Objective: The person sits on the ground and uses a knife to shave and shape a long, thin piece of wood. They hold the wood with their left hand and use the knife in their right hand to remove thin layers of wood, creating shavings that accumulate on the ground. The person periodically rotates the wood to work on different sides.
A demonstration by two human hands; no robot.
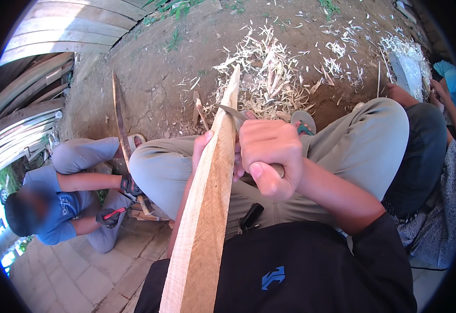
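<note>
A long, pale wooden stake, tapered to a point at its far end, slants up from my body between my knees. My left hand is wrapped round it from underneath; the wood hides most of that hand. On the right side of the stake, my right hand is closed in a fist round the handle of a knife. The knife's curved blade lies across the stake near its narrow end, apparently touching the wood.
Curly wood shavings cover the dirt beyond my feet. At left, a gloved person holds a red-handled tool beside a long wooden piece. Another person's arm is at right, near a grey slab. Boards stand far left.
</note>
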